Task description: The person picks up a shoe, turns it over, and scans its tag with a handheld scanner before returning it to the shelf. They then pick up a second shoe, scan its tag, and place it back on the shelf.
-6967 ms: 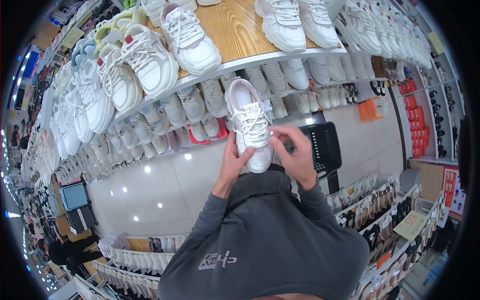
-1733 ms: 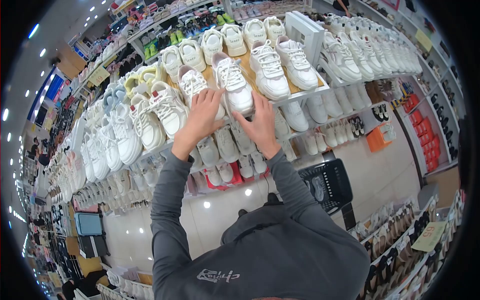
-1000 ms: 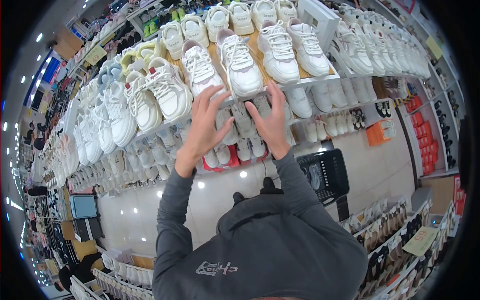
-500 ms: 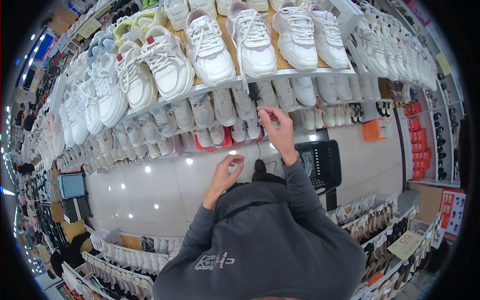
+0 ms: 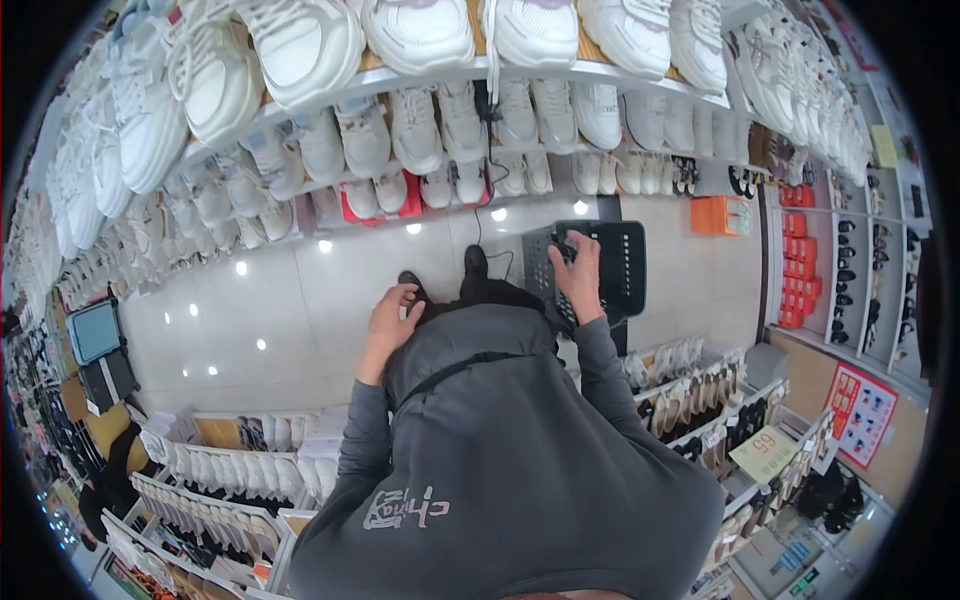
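Note:
My left hand (image 5: 392, 324) hovers in front of my dark top at waist height, its fingers loosely curved with the thumb apart and nothing in it. To the right, my right hand (image 5: 578, 274) overlaps a black shopping basket (image 5: 630, 250) in view, thumb and fingers spread and holding nothing. The basket has perforated sides. Past my hands, white sneakers (image 5: 415, 35) line the top shelf, with more pale shoes (image 5: 415, 125) on the tiers below. A thin black cable (image 5: 488, 185) hangs from the shelf edge down to the floor near my shoes (image 5: 475, 262).
Behind me stand low racks of shoes (image 5: 225, 470) and a price sign (image 5: 762, 453). An orange box (image 5: 718, 215) sits on the floor at the right, near stacked red boxes (image 5: 798, 260). A blue-grey suitcase (image 5: 95, 332) stands at the left.
Both hands have drawn back from the shoe shelf toward my body, the right one now over the basket. The view has tilted down, bringing my feet into sight.

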`<move>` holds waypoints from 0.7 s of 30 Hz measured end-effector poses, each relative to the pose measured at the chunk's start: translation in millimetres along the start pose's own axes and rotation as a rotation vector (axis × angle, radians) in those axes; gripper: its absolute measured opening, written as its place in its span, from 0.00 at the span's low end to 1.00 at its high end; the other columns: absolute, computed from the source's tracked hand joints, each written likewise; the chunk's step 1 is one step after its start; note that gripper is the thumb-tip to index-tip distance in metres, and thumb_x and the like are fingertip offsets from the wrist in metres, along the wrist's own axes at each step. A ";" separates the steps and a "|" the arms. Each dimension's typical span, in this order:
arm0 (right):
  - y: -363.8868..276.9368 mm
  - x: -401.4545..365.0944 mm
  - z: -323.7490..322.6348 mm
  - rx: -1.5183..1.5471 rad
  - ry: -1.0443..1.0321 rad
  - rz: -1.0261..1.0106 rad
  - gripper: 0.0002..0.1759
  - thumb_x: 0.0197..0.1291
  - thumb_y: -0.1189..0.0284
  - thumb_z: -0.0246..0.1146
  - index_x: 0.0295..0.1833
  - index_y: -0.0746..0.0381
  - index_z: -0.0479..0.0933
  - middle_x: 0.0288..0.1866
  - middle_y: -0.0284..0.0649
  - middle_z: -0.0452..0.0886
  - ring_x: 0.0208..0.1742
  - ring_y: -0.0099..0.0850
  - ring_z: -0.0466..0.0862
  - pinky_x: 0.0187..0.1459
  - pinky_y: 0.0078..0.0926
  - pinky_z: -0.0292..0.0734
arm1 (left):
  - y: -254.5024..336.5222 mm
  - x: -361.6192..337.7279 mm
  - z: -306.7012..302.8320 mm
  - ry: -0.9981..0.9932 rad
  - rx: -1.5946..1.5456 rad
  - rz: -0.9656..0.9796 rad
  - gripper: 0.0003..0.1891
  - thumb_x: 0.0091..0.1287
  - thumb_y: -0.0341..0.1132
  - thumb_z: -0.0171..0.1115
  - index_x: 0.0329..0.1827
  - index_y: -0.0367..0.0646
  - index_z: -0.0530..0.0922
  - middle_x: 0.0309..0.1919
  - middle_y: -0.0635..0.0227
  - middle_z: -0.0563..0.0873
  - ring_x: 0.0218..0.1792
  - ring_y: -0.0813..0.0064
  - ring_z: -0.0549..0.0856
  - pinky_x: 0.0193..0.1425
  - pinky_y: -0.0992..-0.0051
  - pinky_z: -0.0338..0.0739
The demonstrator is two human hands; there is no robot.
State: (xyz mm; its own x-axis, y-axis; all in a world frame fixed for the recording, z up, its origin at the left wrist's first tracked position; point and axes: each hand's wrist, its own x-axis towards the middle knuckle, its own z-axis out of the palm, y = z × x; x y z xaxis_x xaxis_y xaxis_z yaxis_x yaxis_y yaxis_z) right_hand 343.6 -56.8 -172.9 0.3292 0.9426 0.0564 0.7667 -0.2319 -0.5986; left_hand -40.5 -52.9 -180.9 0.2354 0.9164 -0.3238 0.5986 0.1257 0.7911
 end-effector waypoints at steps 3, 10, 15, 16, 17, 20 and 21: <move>34.3 -36.4 3.3 -0.058 0.090 0.196 0.34 0.66 0.63 0.72 0.69 0.72 0.70 0.62 0.63 0.75 0.64 0.59 0.76 0.68 0.50 0.70 | -23.0 -10.8 3.6 -0.044 0.028 -0.058 0.20 0.66 0.38 0.74 0.59 0.42 0.82 0.47 0.57 0.88 0.47 0.59 0.89 0.53 0.62 0.84; 106.0 -100.9 36.6 0.069 -0.186 0.594 0.44 0.73 0.48 0.63 0.73 0.80 0.65 0.65 0.71 0.76 0.68 0.64 0.76 0.70 0.48 0.70 | -58.3 -17.0 1.0 -0.191 0.132 -0.074 0.23 0.69 0.43 0.72 0.64 0.44 0.79 0.52 0.55 0.87 0.52 0.53 0.87 0.56 0.59 0.82; 112.7 -102.4 42.2 -0.030 -0.137 0.579 0.41 0.75 0.52 0.62 0.73 0.79 0.65 0.65 0.71 0.75 0.68 0.64 0.75 0.70 0.48 0.70 | -70.7 -14.6 -4.9 -0.166 0.122 -0.054 0.25 0.69 0.43 0.71 0.65 0.44 0.78 0.53 0.54 0.86 0.52 0.56 0.87 0.57 0.61 0.82; 110.9 -98.8 41.5 -0.055 -0.123 0.571 0.40 0.75 0.53 0.62 0.73 0.79 0.65 0.65 0.70 0.75 0.68 0.64 0.75 0.70 0.48 0.70 | -73.1 -14.4 -5.5 -0.160 0.124 -0.052 0.25 0.69 0.43 0.71 0.66 0.44 0.78 0.53 0.55 0.87 0.51 0.57 0.88 0.57 0.62 0.83; 107.8 -95.8 42.7 -0.041 -0.042 0.519 0.39 0.75 0.54 0.63 0.73 0.78 0.66 0.65 0.69 0.75 0.68 0.64 0.75 0.70 0.49 0.70 | -75.7 -14.6 -6.3 -0.156 0.114 -0.054 0.25 0.69 0.43 0.71 0.66 0.44 0.78 0.53 0.55 0.87 0.51 0.57 0.88 0.57 0.62 0.83; 81.6 -80.2 47.6 -0.014 0.153 0.363 0.35 0.74 0.58 0.65 0.72 0.77 0.68 0.64 0.67 0.74 0.68 0.62 0.74 0.70 0.49 0.69 | -80.8 -19.5 -10.6 -0.146 0.097 -0.071 0.25 0.69 0.44 0.71 0.66 0.44 0.78 0.53 0.54 0.86 0.51 0.56 0.87 0.57 0.61 0.82; 71.9 -69.4 48.2 -0.017 0.193 0.314 0.34 0.74 0.60 0.65 0.71 0.76 0.68 0.64 0.66 0.73 0.67 0.61 0.74 0.70 0.49 0.69 | -80.6 -21.0 -13.1 -0.149 0.100 -0.078 0.25 0.69 0.44 0.71 0.66 0.44 0.78 0.53 0.54 0.86 0.52 0.56 0.87 0.58 0.61 0.82</move>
State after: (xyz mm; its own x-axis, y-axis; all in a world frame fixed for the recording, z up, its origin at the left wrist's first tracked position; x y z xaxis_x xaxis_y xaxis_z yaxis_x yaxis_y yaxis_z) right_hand 349.3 -127.3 -258.4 0.6467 0.7624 0.0229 0.6201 -0.5081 -0.5978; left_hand -103.7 -77.3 -231.0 0.2918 0.8382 -0.4608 0.6909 0.1485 0.7076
